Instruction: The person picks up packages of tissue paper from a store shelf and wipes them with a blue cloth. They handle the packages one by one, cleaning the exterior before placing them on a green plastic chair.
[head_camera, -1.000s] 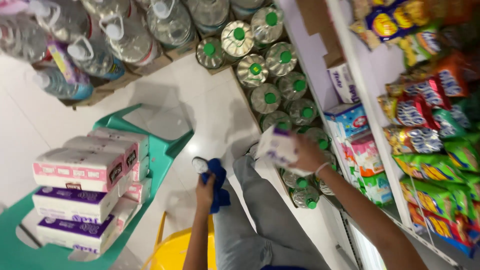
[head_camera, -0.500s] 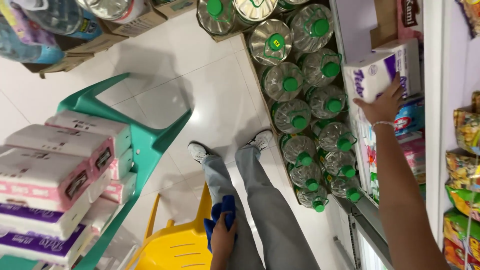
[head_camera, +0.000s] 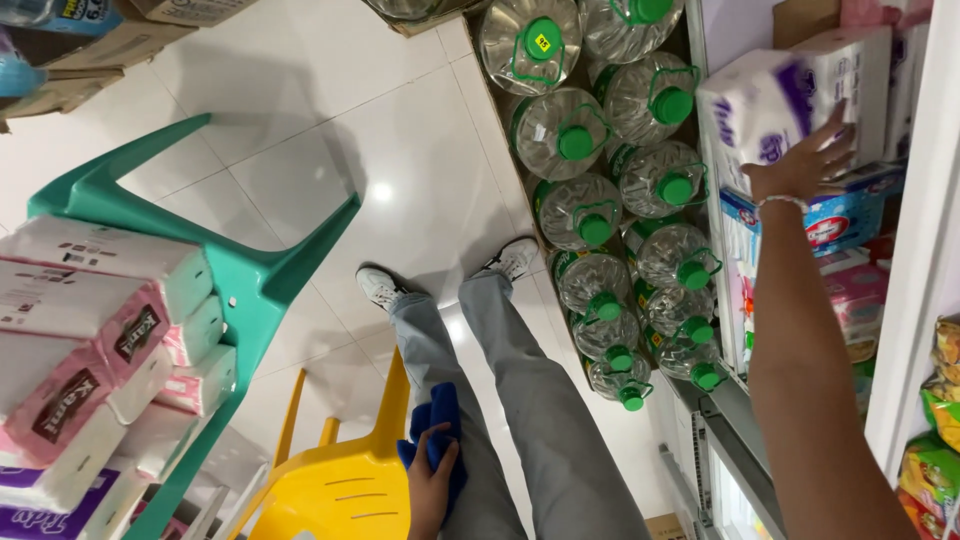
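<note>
Up on the shelf, the right hand (head_camera: 805, 165) lies flat with spread fingers against a white-and-purple tissue pack (head_camera: 775, 110); push squarely so it seats beside the boxes without tipping. Down by the grey trousers, the left hand (head_camera: 432, 478) is curled around a blue cloth (head_camera: 437, 425).

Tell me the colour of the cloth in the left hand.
Blue. The cloth, gripped by the left hand beside the yellow chair, shows best in the head view.
</note>
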